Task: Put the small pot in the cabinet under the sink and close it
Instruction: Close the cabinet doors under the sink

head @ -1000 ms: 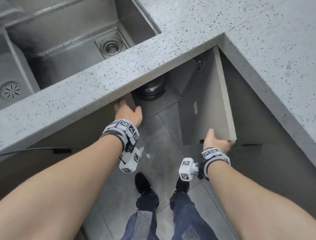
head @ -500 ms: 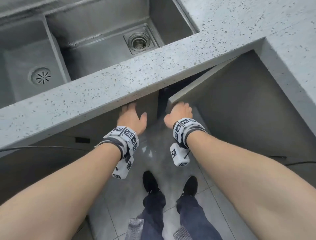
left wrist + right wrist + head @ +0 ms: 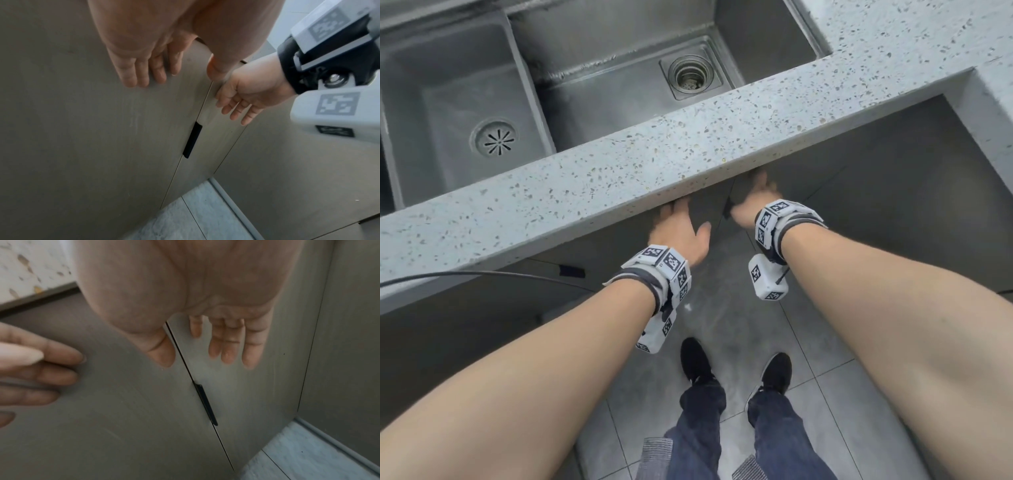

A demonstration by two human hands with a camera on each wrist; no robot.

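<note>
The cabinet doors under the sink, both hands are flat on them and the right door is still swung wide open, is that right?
Not quite. The right door is not wide open: the right wrist view shows it meeting the left door along a thin seam. The rest holds: the left hand and the right hand lie with straight fingers against the doors.

The head view is bright and even, with soft light from above on the counter [image 3: 688, 154]; under its edge the doors [image 3: 876, 192] lie in shadow. Straight lines bend near the borders. Both wrist views are dimmer, and the nearest palm is blurred.
</note>
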